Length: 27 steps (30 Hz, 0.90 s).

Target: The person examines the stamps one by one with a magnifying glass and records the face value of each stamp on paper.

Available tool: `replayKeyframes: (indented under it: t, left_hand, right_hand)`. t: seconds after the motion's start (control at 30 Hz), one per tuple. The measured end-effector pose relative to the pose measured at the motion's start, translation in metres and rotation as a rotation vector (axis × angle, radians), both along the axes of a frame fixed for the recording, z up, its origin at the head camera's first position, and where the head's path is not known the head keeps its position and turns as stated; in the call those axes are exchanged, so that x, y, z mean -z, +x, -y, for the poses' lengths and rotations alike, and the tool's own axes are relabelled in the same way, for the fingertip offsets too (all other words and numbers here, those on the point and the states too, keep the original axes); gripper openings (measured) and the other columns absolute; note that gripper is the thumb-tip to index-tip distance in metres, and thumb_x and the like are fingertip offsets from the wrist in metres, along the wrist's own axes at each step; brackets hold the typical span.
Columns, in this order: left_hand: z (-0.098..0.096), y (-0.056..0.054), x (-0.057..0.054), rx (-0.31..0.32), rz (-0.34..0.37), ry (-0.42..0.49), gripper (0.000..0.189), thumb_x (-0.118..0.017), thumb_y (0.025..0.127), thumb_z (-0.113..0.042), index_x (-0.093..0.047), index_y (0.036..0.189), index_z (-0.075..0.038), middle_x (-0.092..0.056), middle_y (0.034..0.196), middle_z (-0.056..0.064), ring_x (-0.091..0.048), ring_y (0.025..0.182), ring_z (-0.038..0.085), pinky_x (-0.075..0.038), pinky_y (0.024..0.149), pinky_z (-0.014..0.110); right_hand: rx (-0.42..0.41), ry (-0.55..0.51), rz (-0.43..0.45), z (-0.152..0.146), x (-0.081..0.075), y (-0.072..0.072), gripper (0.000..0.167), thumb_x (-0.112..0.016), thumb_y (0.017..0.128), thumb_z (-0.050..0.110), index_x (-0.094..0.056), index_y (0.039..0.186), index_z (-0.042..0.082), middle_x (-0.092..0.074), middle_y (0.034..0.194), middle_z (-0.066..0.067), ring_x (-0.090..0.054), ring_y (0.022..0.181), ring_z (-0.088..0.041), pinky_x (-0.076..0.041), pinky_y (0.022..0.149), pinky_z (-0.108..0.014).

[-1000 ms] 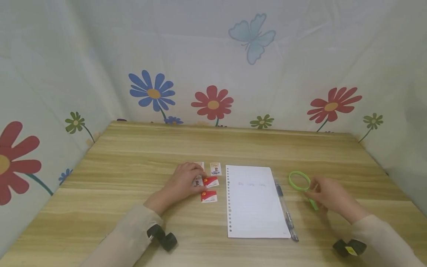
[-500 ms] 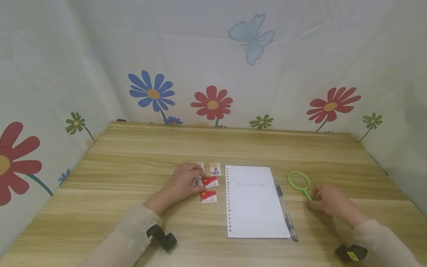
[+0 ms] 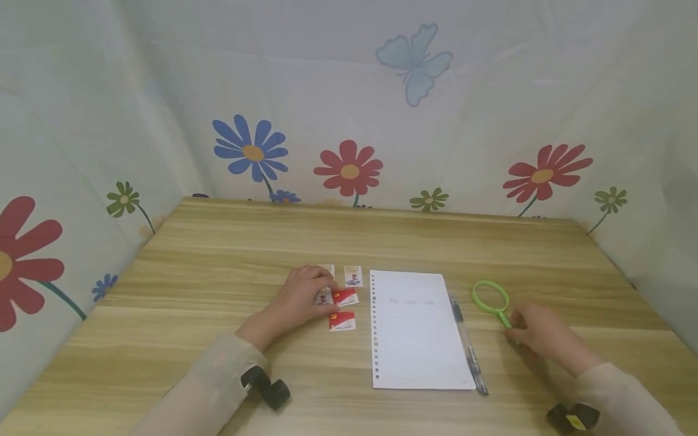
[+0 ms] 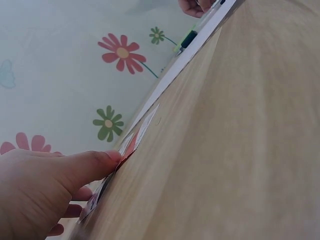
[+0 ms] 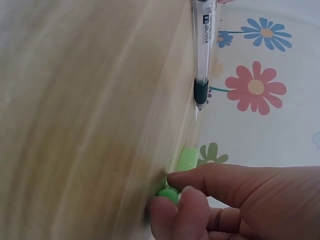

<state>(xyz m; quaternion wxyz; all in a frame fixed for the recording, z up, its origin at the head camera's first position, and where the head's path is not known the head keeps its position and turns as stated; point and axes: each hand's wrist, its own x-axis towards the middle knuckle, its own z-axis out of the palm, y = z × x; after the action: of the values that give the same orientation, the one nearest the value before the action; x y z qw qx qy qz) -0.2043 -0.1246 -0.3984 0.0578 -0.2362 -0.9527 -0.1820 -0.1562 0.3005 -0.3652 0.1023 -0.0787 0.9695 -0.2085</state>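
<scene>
My right hand (image 3: 548, 333) pinches the handle of a green magnifying glass (image 3: 504, 318) between thumb and fingers. Its round lens points away from me, low over the table. In the right wrist view the green handle end (image 5: 169, 194) pokes out between the fingertips. On the left, my left hand (image 3: 297, 297) rests over small stamps, fingers loosely bent. Its thumb touches the edge of a red-and-white stamp (image 4: 131, 146). Another red-and-white stamp (image 3: 342, 321) lies just in front. A pale printed stamp (image 3: 353, 276) lies farther back; others are partly hidden under the hand.
Between the hands lies a white punched sheet of paper (image 3: 420, 345) with faint writing near its top. A clear pen with a dark grip (image 3: 470, 351) lies along its right edge. Behind the wooden table (image 3: 245, 236) hangs a flower-print cloth (image 3: 463, 133).
My right hand has shifted from beside the lens rim down to the handle, which it now pinches. The lens stays nearly in place. My left hand and the stamps have not moved.
</scene>
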Motion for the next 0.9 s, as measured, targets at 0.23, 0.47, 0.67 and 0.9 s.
replayKeyframes:
  t: [0.23,0.47,0.67,0.9]
  left_hand:
    - [0.0,0.0,0.0,0.002,0.004,0.0,0.036,-0.077,0.078,-0.039,-0.071,0.109,-0.021,-0.062,0.122,0.004,-0.05,0.123,0.027,-0.034,0.111,0.049]
    - [0.001,0.0,0.0,-0.005,0.012,0.006,0.036,-0.078,0.077,-0.039,-0.071,0.109,-0.022,-0.062,0.122,0.003,-0.049,0.122,0.026,-0.034,0.11,0.048]
    - [0.001,0.0,0.0,0.001,0.012,0.013,0.036,-0.078,0.077,-0.039,-0.071,0.109,-0.023,-0.062,0.121,0.002,-0.05,0.122,0.025,-0.034,0.11,0.047]
    - [0.001,0.0,-0.002,0.004,0.015,0.013,0.035,-0.078,0.078,-0.039,-0.072,0.108,-0.022,-0.063,0.12,0.003,-0.051,0.12,0.026,-0.036,0.108,0.047]
  right_hand:
    - [0.008,0.033,-0.01,-0.004,0.003,-0.002,0.012,-0.063,0.085,0.006,-0.053,0.081,0.003,-0.056,0.061,-0.002,-0.054,0.047,-0.013,-0.045,0.045,-0.027]
    - [-0.007,0.036,-0.038,-0.008,-0.006,-0.005,0.008,-0.062,0.087,0.008,-0.056,0.084,0.004,-0.057,0.062,-0.001,-0.052,0.049,-0.014,-0.042,0.044,-0.026]
    - [-0.03,0.001,-0.061,-0.002,-0.023,-0.012,0.007,-0.06,0.089,0.006,-0.057,0.088,0.001,-0.062,0.074,-0.005,-0.052,0.052,-0.013,-0.043,0.043,-0.024]
    - [-0.094,0.03,-0.14,0.018,-0.046,-0.021,0.008,-0.062,0.089,0.008,-0.057,0.086,0.003,-0.06,0.071,-0.004,-0.05,0.051,-0.011,-0.043,0.043,-0.023]
